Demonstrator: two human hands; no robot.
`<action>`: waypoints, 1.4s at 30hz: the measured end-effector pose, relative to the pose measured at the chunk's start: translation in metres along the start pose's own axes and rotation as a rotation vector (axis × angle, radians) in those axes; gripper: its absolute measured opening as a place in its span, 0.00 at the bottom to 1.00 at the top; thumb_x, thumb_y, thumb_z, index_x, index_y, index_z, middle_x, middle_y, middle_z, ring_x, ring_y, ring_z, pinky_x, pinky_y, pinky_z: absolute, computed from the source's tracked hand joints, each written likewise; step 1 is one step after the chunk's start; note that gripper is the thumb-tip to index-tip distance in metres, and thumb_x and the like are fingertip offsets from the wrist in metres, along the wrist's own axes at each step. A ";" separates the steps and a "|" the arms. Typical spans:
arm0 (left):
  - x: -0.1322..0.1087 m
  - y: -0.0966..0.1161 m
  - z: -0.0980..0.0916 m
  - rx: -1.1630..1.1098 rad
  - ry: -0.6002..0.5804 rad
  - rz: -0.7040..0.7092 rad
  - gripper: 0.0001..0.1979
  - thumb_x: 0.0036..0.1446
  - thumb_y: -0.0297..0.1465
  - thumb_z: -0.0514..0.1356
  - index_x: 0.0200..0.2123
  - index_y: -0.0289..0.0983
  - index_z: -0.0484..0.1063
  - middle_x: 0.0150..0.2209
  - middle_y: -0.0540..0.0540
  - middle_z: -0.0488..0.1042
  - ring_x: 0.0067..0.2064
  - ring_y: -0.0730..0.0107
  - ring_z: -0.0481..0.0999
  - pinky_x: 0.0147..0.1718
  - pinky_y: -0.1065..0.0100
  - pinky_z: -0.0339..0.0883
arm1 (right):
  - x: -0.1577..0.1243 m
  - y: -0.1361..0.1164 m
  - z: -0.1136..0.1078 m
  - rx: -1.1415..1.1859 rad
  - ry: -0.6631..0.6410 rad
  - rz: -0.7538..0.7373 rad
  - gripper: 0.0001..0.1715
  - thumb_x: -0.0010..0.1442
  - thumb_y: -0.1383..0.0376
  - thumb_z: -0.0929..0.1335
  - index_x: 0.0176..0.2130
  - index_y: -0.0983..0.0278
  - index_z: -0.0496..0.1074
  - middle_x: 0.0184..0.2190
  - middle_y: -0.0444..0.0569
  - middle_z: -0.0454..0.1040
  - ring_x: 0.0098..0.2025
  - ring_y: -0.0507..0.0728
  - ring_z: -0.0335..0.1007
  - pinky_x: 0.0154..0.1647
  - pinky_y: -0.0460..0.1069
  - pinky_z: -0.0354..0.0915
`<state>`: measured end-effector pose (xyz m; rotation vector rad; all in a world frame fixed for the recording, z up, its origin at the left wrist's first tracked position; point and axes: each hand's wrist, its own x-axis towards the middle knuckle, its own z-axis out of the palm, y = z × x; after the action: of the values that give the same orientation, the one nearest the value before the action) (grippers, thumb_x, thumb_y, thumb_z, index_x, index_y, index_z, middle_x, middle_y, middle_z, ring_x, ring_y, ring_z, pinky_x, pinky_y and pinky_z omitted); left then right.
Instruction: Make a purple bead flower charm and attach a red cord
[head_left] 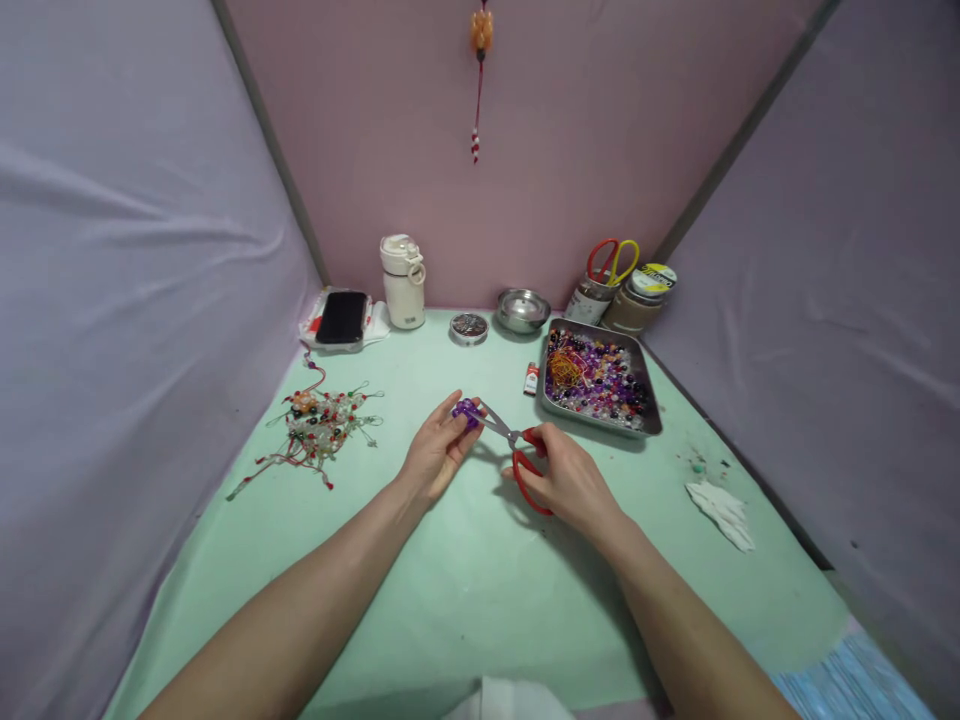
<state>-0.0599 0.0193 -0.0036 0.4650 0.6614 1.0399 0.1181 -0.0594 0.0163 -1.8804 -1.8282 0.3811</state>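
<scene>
My left hand (437,450) pinches a small purple beaded piece (466,410) above the green table. My right hand (566,480) grips red-handled scissors (521,455), fingers through the loops. The scissor blades point up-left and reach the purple piece between my left fingertips. Both forearms stretch in from the bottom edge.
A metal tray (652,415) of mixed beads lies to the right, a red lighter (531,378) beside it. A heap of finished beaded strands (319,425) lies left. At the back stand a white bottle (403,282), phone (342,317), small tin (469,327), metal bowl (523,309), jars with scissors (611,280). White tissue (721,510) at right.
</scene>
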 end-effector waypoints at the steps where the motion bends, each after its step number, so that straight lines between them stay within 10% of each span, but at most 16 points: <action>1: 0.000 -0.001 0.000 0.009 -0.002 -0.007 0.23 0.55 0.20 0.61 0.55 0.34 0.65 0.50 0.39 0.75 0.48 0.68 0.77 0.53 0.65 0.69 | 0.002 -0.001 0.002 0.005 -0.008 0.000 0.21 0.54 0.50 0.69 0.38 0.62 0.64 0.34 0.50 0.74 0.32 0.57 0.69 0.31 0.49 0.60; 42: -0.004 0.015 -0.009 0.728 -0.362 -0.026 0.49 0.48 0.23 0.64 0.68 0.50 0.43 0.59 0.38 0.66 0.34 0.76 0.69 0.40 0.66 0.63 | -0.005 0.022 -0.021 0.209 -0.293 -0.008 0.20 0.52 0.55 0.71 0.28 0.60 0.56 0.21 0.37 0.60 0.24 0.50 0.53 0.25 0.45 0.52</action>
<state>-0.0766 0.0230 0.0004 1.2413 0.7028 0.6367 0.1469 -0.0671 0.0219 -1.7450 -1.8929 0.8493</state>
